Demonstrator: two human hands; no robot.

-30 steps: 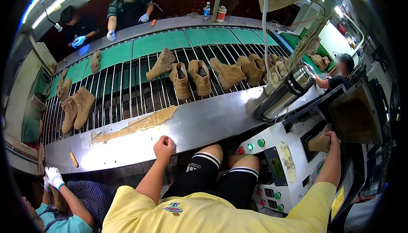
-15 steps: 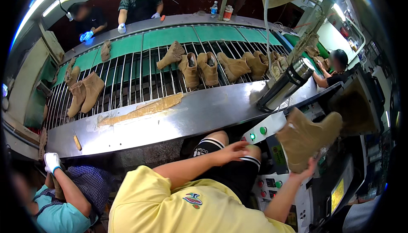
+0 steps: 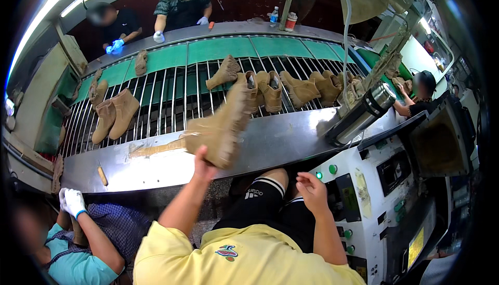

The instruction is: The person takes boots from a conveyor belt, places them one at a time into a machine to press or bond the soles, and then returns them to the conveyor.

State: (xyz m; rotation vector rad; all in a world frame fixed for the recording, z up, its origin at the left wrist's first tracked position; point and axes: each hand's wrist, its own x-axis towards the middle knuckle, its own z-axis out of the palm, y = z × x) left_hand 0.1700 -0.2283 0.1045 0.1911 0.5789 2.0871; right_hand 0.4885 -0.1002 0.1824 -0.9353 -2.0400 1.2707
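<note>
Tan lace-less-looking side of a boot (image 3: 215, 126) held up over the steel ledge (image 3: 275, 139), left hand (image 3: 204, 169) clasping its lower end.
Boot tilted, tread facing right, slightly blurred. Right hand (image 3: 312, 189) free, fingers loosely spread, near white control panel (image 3: 377, 194). Beyond ledge: metal-rod conveyor (image 3: 171, 98) with more tan boots (image 3: 270, 92); steel thermos (image 3: 361, 116) leaning at right.

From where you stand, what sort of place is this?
Probably a footwear factory: tan boots rest along a row of metal bars, the left hand holds another boot, and a white control panel with green buttons is nearby.
</note>
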